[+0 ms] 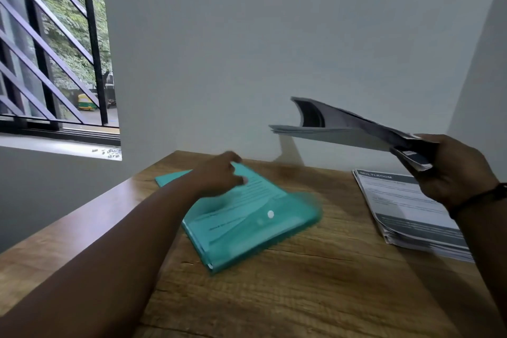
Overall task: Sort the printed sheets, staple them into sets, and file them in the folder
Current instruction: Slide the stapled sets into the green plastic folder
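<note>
1. The right hand is gripping a bundle of printed sheets by one corner, holding it in the air above the wooden table, its far end curling.
2. The left hand is resting on the far end of the teal snap-button folder, fingers curled at its edge; whether it is pinching the folder is unclear through the blur.
3. The folder is lying mid-table, with printed pages showing through it.
4. A stack of printed sheets is sitting at the table's right edge.

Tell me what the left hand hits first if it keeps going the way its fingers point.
Probably nothing on the table: the left hand already rests on the teal folder, fingers aimed at its far edge. Beyond lies bare wooden table, then the wall.
</note>
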{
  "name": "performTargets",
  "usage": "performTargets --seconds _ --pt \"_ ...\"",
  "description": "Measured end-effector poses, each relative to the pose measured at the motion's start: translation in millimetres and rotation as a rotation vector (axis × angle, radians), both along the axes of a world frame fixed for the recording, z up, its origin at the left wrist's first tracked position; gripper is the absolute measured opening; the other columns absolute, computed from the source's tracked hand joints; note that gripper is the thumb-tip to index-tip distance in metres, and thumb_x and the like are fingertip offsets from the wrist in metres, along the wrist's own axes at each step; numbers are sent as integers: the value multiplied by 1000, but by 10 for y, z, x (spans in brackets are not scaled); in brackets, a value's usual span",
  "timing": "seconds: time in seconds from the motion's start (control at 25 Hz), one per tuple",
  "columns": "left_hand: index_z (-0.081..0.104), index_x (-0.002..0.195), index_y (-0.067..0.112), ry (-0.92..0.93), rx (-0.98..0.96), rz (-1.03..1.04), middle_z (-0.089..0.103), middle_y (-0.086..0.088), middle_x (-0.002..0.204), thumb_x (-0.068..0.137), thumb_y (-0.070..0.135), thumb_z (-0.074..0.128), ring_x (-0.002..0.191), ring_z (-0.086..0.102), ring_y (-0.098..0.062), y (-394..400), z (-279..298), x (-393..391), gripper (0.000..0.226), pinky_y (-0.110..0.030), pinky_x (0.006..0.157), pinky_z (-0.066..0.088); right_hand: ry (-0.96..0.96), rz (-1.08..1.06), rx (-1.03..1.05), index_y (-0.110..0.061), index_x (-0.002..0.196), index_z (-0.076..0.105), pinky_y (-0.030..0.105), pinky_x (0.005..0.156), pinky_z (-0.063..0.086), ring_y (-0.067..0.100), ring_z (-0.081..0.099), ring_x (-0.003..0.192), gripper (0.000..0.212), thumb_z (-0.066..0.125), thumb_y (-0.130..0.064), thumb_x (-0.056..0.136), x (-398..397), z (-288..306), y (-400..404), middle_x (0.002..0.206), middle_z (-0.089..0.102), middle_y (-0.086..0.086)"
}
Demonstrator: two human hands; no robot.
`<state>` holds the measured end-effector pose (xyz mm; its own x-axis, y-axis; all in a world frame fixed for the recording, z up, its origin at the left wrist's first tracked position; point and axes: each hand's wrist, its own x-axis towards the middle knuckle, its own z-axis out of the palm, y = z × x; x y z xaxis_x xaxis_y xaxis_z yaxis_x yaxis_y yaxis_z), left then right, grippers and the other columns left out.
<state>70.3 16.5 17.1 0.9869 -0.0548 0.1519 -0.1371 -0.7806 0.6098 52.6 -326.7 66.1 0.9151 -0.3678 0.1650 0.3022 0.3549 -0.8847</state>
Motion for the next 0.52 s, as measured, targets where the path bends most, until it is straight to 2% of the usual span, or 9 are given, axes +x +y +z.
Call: performTargets --seconds 0.08,0.16,0.24,0.32,0.36,0.4,0.44,0.48,0.52 --pt "44 140 29 166 281 -174 42 0 148 85 45 68 130 44 -17 -109 -22 -107 63 -30 101 34 -25 -28 48 -6 84 63 18 56 55 17 70 87 11 57 3 85 38 -9 -47 87 65 7" --pt "31 148 34 250 405 -270 27 4 157 79 59 67 139 33 -18 -230 -19 -158 81 -35 110 28 -23 -14 35 -10 75 58 20 54 55 19 69 75 17 53 2 86 39 -17 -16 89 61 11" --pt "16 152 36 337 524 -306 10 8 161 67 74 67 146 19 -20 -342 -44 -195 106 -43 117 20 -10 37 67 -7 74 56 25 54 57 25 69 68 15 54 2 87 6 -19 26 92 60 16" --pt "5 153 36 381 607 -298 0 7 163 54 84 66 149 8 -22 -396 -125 -184 126 -48 119 14 41 185 44 -2 76 60 27 53 59 27 70 59 9 67 -4 82 -116 5 78 87 63 19" --pt "3 153 35 378 610 -283 -1 6 163 49 87 65 149 6 -23 -397 -163 -165 132 -49 119 14 71 274 2 -2 71 65 27 52 59 27 71 57 20 83 -8 65 -170 20 98 81 65 20" --pt "4 154 34 363 589 -260 1 4 163 43 89 65 149 9 -24 -386 -194 -146 138 -48 119 16 99 353 -56 -2 61 68 27 49 58 27 71 57 36 94 -11 37 -243 36 130 72 67 21" --pt "9 154 34 341 547 -231 9 4 162 38 90 66 147 16 -24 -368 -206 -136 141 -47 118 21 121 407 -103 -3 50 66 26 46 56 27 71 56 41 93 -9 20 -269 45 153 64 67 19" --pt "17 152 33 324 493 -199 20 4 160 36 89 68 143 27 -23 -335 -216 -122 139 -43 116 26 144 421 -147 -5 42 63 24 43 55 25 69 53 31 88 -8 24 -286 41 192 58 66 16" --pt "25 150 31 320 433 -172 30 6 155 38 87 71 138 35 -21 -300 -217 -113 133 -39 113 31 167 436 -199 -6 38 60 22 40 52 21 67 47 19 79 -6 38 -292 29 232 54 64 13"
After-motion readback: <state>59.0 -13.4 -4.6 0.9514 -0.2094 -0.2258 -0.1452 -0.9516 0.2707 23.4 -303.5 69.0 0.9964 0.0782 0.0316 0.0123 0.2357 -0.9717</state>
